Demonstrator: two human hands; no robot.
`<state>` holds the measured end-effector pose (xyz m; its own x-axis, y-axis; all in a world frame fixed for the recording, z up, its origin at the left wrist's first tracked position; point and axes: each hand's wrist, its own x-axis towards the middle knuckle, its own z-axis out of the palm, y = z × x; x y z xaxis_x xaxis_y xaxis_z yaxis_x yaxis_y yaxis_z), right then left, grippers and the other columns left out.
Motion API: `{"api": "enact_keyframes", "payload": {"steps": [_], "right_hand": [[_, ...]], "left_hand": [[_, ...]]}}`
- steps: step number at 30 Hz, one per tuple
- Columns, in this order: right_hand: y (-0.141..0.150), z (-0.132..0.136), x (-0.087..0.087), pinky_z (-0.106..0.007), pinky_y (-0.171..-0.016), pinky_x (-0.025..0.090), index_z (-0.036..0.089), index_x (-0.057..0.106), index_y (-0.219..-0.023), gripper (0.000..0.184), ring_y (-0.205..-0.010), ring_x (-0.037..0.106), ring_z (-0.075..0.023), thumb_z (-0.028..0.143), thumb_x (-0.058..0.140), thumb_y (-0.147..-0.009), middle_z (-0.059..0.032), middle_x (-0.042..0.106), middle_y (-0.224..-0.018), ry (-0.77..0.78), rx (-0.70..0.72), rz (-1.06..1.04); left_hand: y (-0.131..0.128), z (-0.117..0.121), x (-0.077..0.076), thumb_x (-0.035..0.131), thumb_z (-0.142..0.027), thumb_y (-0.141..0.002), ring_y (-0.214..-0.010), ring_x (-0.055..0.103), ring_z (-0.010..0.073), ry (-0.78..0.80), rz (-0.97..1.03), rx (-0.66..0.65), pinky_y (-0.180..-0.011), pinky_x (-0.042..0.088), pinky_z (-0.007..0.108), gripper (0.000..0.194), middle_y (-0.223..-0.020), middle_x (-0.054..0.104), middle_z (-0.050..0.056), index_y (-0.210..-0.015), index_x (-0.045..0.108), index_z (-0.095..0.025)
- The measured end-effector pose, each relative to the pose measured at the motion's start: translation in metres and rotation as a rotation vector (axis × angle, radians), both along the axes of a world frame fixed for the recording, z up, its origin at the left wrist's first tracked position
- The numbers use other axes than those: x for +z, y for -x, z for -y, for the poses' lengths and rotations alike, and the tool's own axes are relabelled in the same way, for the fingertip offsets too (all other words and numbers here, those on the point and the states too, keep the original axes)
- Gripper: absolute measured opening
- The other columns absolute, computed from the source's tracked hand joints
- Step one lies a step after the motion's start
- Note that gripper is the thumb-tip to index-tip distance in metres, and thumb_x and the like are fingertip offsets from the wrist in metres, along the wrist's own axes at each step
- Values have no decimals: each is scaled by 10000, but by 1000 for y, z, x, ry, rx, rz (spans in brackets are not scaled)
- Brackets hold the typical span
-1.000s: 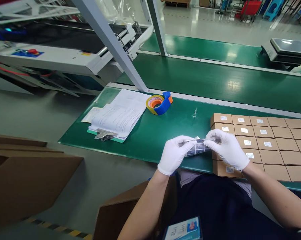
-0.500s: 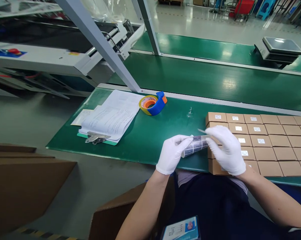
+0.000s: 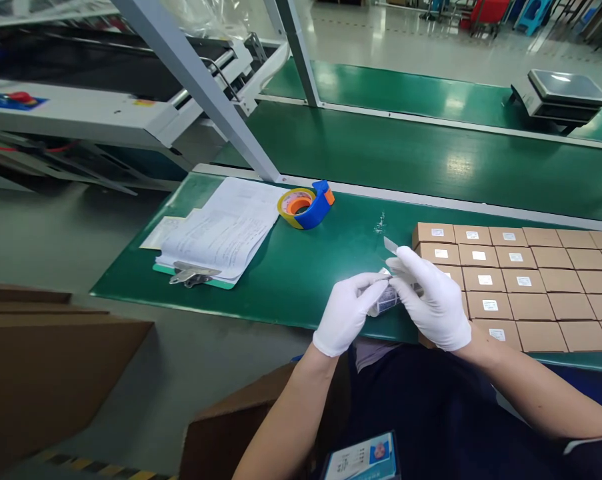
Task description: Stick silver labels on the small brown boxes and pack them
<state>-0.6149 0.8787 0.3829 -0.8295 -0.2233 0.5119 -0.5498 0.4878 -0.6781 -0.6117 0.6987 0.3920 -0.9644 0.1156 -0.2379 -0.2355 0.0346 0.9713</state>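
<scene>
My left hand (image 3: 348, 312), in a white glove, is closed on a rolled sheet of printed labels (image 3: 383, 303), with thumb and forefinger pinching its upper edge. My right hand (image 3: 428, 293), gloved too, meets the roll from the right, its fingertips close to the left ones and covering part of the sheet. Out of its fingers sticks a thin, flat, greyish strip (image 3: 391, 245), whose kind I cannot make out. Beside the right hand stand rows of small brown cardboard boxes (image 3: 543, 281); several in the left columns bear white labels.
A clipboard with papers (image 3: 225, 223) lies left on the green table (image 3: 301, 280), near a blue tape dispenser (image 3: 305, 205). A grey post (image 3: 205, 87) rises at the table's back edge. Beyond is a scale (image 3: 563, 97). Large cartons (image 3: 55, 373) stand at lower left.
My right hand has moved left, in toward my left hand, and the thin strip now points more upward. Less of the label sheet shows between the hands, and more box labels are uncovered.
</scene>
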Motion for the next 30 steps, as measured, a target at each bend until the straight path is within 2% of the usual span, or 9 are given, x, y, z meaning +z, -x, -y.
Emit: {"api": "enact_keyframes", "payload": {"steps": [4,8,10,12,16,20,23,27,30], "right_hand": [[7,3,-2,-412,-972,618,415,326,-1629,666,-1061,749,-224,178,506,-1034,-34,740,-1306,-26,52,-68],[7,0,-3,-395,-970,608,369,305,-1648,680,-988,752,-221,139,485,-1035,-25,797,-1111,-50,205,-174],[2,-6,-1,-383,-951,614,358,384,-1610,611,-979,749,-209,155,485,-1042,-31,794,-1094,-35,181,-141],[-5,-18,2,-378,-956,615,350,448,-1558,544,-1014,741,-195,178,500,-1044,-45,774,-1164,35,84,-56],[-17,-81,11,-388,-943,630,306,502,-1489,467,-1031,731,-179,199,506,-1035,-76,727,-1247,211,-101,222],[-30,-175,18,-402,-857,664,241,527,-1438,466,-939,740,-182,258,596,-978,-111,694,-1297,291,-312,413],[-41,-229,19,-417,-851,665,208,555,-1400,512,-848,740,-175,273,675,-906,-125,708,-1292,223,-483,468],[-50,-259,13,-414,-839,665,219,569,-1389,517,-823,734,-172,233,653,-879,-110,725,-1288,84,-516,519],[-50,-260,5,-394,-828,665,218,567,-1392,521,-808,732,-160,183,600,-873,-102,725,-1296,56,-463,539]], "left_hand": [[0,-2,4,840,-419,-806,-720,622,175,-109,85,-78,-677,502,296,370,-865,744,71,-1043,784,-141],[4,-4,0,826,-450,-829,-642,549,139,-143,113,-121,-615,441,268,334,-723,664,34,-887,764,-127],[6,-6,-3,821,-466,-832,-601,525,131,-100,109,-118,-585,428,259,345,-652,622,15,-804,741,-131],[9,-8,-5,822,-466,-828,-681,616,170,-57,90,-95,-640,500,274,336,-761,708,51,-872,765,-138],[16,-12,-3,848,-505,-764,-1100,705,324,53,71,17,-932,589,394,485,-1183,769,134,-1090,783,-152],[28,-18,5,848,-539,-659,-1079,713,359,359,72,129,-955,607,459,394,-1050,805,59,-847,765,-204],[35,-21,8,768,-524,-680,-1057,720,334,599,48,143,-1023,581,505,288,-973,805,-38,-787,726,-260],[42,-12,-3,714,-574,-764,-1103,708,345,847,-14,87,-1088,529,578,266,-1006,789,-111,-832,718,-316],[46,-3,-15,749,-601,-727,-1112,695,368,849,-83,52,-1146,465,631,307,-1020,787,-110,-829,711,-314]]}}
